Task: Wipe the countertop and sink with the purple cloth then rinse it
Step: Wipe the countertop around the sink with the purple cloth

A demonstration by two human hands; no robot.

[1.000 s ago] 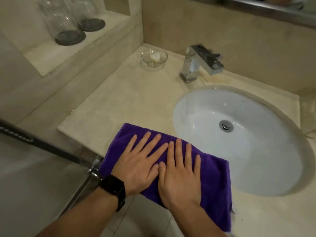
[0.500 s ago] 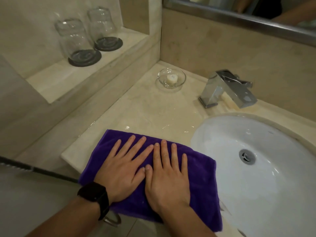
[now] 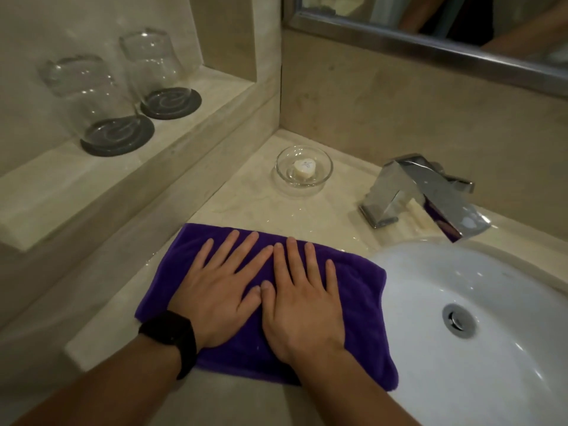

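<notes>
Both hands were flat on the purple cloth (image 3: 364, 305), side by side. The left hand (image 3: 218, 290) had its fingers straight and fanned out wide, palm pressing down. The right hand (image 3: 302, 302) was the same deal, with its fingers straight but a bit closer together. The two thumbs sat right next to each other in the middle. Neither hand was gripping anything, they were just pressing. There was a black watch (image 3: 170, 335) on the left wrist.

The cloth was folded into a rough rectangle and lay on the beige countertop (image 3: 246, 207). Its right edge lay just over the rim of the white sink (image 3: 507, 395). The stone looked a bit wet and shiny just past the cloth at 12 o'clock.

Going outward from the hands:
- At 3 o'clock was the sink, with its metal drain (image 3: 460, 320) in the bowl.
- At about 1 o'clock was a chunky chrome faucet (image 3: 421, 192), with its spout reaching over the sink.
- At 12 o'clock, near the back corner, a small glass dish (image 3: 322, 176) held a little white soap (image 3: 304, 169).
- At about 10 o'clock, two clear glasses (image 3: 89, 93) stood upside down on dark round coasters (image 3: 98, 146) on a raised ledge (image 3: 92, 186).
- Along the top right ran the metal edge of a mirror (image 3: 430, 41).
</notes>
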